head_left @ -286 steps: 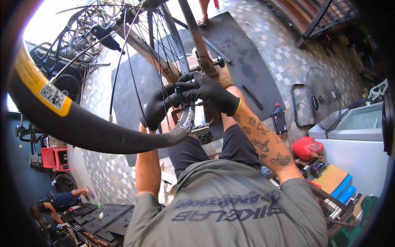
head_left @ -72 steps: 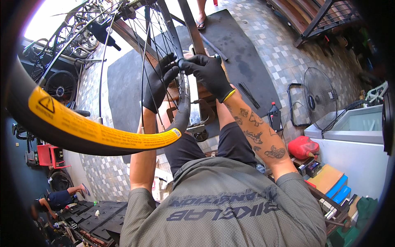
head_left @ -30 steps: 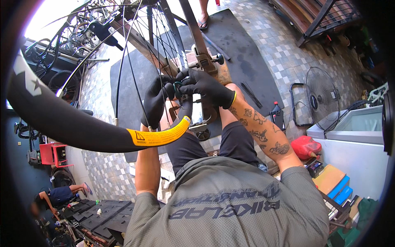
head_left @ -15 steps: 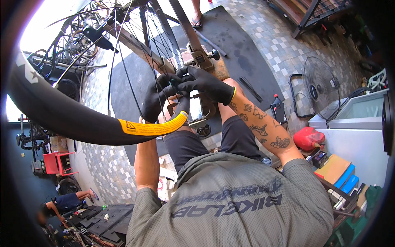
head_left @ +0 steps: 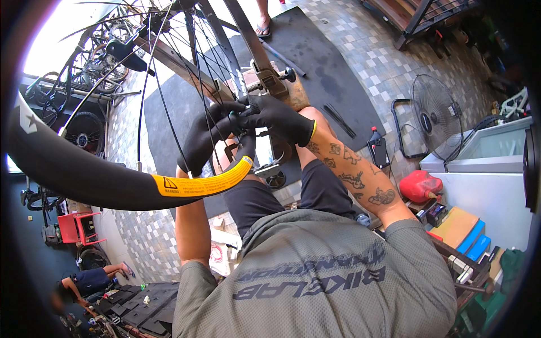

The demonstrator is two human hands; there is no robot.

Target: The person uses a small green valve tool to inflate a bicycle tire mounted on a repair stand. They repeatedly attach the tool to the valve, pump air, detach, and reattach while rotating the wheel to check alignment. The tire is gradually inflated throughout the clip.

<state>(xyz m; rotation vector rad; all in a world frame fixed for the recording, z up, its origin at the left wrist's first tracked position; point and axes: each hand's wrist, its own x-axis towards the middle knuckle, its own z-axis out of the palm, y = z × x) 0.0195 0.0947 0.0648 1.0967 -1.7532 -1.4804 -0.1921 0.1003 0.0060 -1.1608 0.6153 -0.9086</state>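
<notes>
Here, both my gloved hands meet at the hub (head_left: 248,115) of the bicycle wheel (head_left: 112,174), which sits just above my knees. My left hand (head_left: 205,138) lies at about eight o'clock from the hub, its grip curled around the spokes (head_left: 169,121) and the hub's near side. My right hand (head_left: 276,118) comes in from three o'clock, its grip pinching something small at the hub's end; what exactly it pinches I cannot tell, since the glove hides it. The right is the nearer of the two to the axle's end. The axle's long axis runs roughly from nine to three o'clock, across my lap. The rim, with its yellow label (head_left: 205,183), sweeps from nine o'clock down past six, just below my left wrist. A repair stand clamp (head_left: 270,81) sits at twelve o'clock, just beyond my fingers.
</notes>
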